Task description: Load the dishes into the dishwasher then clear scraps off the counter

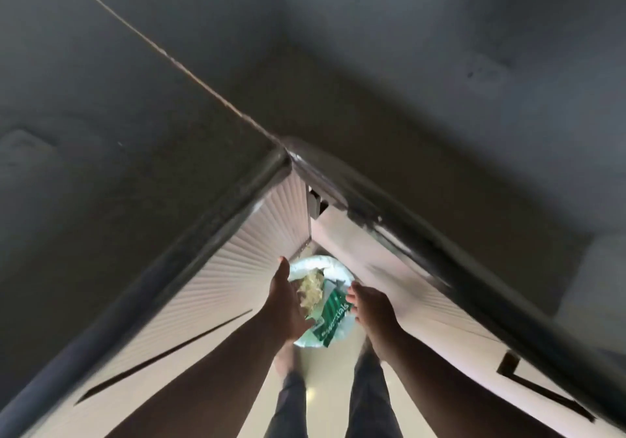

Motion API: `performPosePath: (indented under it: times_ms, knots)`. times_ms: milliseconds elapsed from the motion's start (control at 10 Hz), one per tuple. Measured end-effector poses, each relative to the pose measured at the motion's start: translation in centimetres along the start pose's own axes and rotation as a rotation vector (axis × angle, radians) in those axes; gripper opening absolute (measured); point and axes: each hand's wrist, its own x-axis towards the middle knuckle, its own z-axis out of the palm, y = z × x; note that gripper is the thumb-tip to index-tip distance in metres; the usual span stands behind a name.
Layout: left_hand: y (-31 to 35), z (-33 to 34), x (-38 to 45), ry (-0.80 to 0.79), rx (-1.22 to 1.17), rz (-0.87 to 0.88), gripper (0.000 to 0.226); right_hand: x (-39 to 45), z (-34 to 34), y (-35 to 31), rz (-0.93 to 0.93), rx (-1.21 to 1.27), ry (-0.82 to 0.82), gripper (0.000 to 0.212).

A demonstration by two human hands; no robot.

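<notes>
Both hands reach down over a white-lined bin (315, 265) on the floor in the counter (169, 116) corner. Pale food scraps (310, 290) lie in the bin at three o'clock of the left hand (284, 305), touching its straight, pressed-together fingers. The right hand (371, 307) hovers at three o'clock of a green wrapper (333, 315), fingers loosely curled, holding nothing.

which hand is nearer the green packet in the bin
Left. The left hand overlaps the bin bag's edge, its fingers right beside the green packet and the scraps. The right hand hovers just off its right side, apart.
</notes>
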Motion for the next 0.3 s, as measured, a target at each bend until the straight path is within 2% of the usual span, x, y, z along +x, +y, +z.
performPosePath:
  times_ms: [100,200,300]
  knots:
    - [-0.2,0.2,1.2,0.003,0.110,-0.043,0.088,0.2,0.7,-0.3,-0.047,-0.099,0.022,0.044]
    - [0.3,-0.4,1.0,-0.028,-0.019,-0.045,0.090,-1.0,1.6,-1.4,-0.191,-0.119,-0.041,0.045]
    - [-2.5,0.6,1.7,0.124,0.285,0.159,0.077,-3.9,3.8,-2.7,-0.344,-0.119,-0.246,0.052]
